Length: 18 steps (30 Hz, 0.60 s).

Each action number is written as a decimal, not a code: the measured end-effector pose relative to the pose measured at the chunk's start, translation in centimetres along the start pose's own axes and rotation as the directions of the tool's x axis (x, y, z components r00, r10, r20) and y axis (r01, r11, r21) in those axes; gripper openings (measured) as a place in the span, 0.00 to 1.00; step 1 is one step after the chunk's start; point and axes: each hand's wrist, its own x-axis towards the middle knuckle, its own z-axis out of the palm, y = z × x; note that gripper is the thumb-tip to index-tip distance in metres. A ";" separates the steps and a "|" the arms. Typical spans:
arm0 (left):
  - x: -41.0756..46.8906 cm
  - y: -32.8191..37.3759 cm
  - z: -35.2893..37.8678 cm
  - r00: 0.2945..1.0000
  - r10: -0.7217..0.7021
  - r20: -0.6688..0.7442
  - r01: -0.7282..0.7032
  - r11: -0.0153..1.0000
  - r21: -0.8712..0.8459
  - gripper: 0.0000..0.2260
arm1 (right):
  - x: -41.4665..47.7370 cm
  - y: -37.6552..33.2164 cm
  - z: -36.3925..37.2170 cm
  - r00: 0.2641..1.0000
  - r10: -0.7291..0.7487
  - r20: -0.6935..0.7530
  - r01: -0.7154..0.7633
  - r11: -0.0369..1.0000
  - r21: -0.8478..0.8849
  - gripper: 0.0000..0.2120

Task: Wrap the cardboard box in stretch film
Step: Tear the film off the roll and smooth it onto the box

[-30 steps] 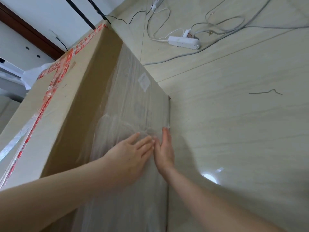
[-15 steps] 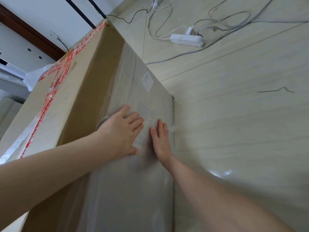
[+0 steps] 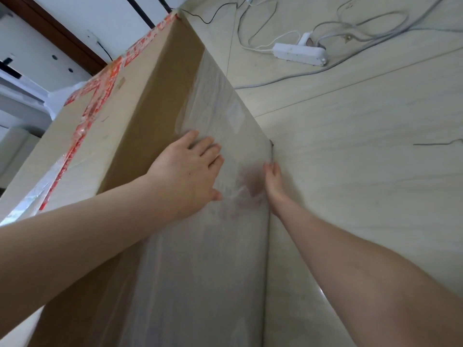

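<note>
The large brown cardboard box (image 3: 140, 126), sealed along its top with red-printed tape (image 3: 100, 96), stands on the pale wood-grain floor (image 3: 363, 171). Its near side face runs from the bottom edge of the view up toward the far corner of the floor, where a white power strip (image 3: 299, 53) and loose grey cables (image 3: 363, 28) lie well apart from the box.

Progress: a layer of clear, slightly cloudy stretch film (image 3: 208, 271) already covers the lower band of the visible side face. A strip of bare cardboard remains exposed above the film's upper edge, and the top face carries no film that can be seen. The other faces are hidden, so their coverage cannot be determined. No film roll is in view.

Hands: the left hand (image 3: 190, 171) lies flat on the film with the fingers spread wide, holding nothing and pressing the layer against the cardboard. The right hand (image 3: 271, 181) sits at the vertical edge of the box next to the floor, edge-on to the camera; its fingers appear straight against the film, but whether it pinches any film cannot be told. Small wrinkles gather in the film between the two hands.

Judgement: the step in hand is smoothing and seating the film at this corner. Remaining work likely includes covering the upper band and top.
</note>
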 end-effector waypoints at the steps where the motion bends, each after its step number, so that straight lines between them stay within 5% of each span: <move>1: -0.1 -0.2 -0.3 0.999 -0.018 -0.048 0.017 1.000 -0.022 0.31 | -0.1 0.0 -0.4 0.998 0.004 -0.058 -0.003 1.000 0.003 0.28; 4: -0.4 0.2 -1.2 0.990 0.006 -0.142 -0.017 0.997 -0.079 0.28 | -2.0 1.1 -1.2 0.992 -0.034 -0.119 0.030 0.999 -0.030 0.27; 18: -2.4 2.8 -1.8 0.973 0.091 -0.214 -0.132 0.974 -0.183 0.27 | -9.7 -1.4 -3.6 0.988 -0.154 0.012 0.153 0.967 -0.203 0.27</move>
